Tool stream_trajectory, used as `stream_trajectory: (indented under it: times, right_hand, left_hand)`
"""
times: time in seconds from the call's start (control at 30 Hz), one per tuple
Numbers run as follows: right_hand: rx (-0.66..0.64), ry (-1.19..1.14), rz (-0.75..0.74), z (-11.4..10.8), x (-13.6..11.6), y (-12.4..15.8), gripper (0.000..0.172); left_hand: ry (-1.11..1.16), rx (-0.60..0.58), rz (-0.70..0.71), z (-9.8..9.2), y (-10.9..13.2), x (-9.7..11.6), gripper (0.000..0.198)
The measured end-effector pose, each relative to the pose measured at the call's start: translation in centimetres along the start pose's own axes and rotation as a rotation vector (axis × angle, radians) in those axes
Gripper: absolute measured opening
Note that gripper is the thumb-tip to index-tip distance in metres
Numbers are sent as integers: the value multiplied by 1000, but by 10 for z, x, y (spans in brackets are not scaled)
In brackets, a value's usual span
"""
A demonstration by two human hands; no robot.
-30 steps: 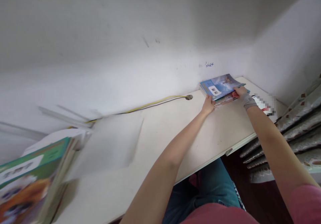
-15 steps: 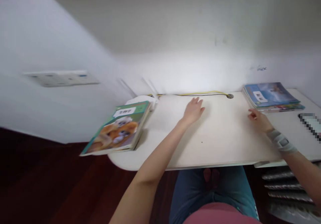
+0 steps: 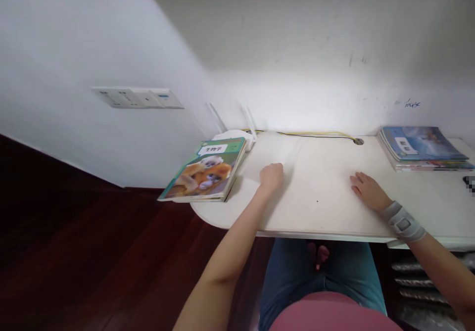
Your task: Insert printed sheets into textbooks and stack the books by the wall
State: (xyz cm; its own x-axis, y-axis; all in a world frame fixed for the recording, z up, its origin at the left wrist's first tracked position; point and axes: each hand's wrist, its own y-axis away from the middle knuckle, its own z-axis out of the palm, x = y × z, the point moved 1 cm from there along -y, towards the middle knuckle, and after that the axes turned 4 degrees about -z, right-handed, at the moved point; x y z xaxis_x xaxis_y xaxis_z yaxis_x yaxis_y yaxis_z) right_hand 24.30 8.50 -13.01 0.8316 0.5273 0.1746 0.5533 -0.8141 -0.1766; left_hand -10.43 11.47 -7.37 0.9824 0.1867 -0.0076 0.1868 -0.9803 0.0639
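1. Left hand is resting on the white desktop, fingers curling under into a loose fist, pinching nothing.
2. Biology textbook is lying cover-up to the left of that hand, close but not touching. Its long axis is running near-left to far-right, and its near-left corner is overhanging the rounded desk end. The left hand is the nearer hand.
3. Yellow-and-black cable is running along the far desk edge, behind the gap between the hands.
4. Right hand is lying palm down with fingers spread, holding nothing. A grey wrist brace is wrapping the wrist.
5. Stack of blue-covered books is sitting in the far-right desk corner, its long axis running left to right along the wall. The right hand is the nearer hand, well short of touching.
6. Compared with the frame half a second earlier, the left hand is closing from open fingers and the right hand is flattening from a curl. Both book piles are staying where they were on the desk.
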Motion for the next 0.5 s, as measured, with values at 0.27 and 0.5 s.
stream_trajectory:
  times: [0.27, 0.5]
  right_hand:
    - [62, -10, 22, 5, -1, 4, 43]
    - [64, -66, 22, 5, 2, 5, 43]
  left_hand:
    - [160, 29, -62, -1, -2, 0, 27]
    - [498, -150, -6, -26, -17, -28, 23]
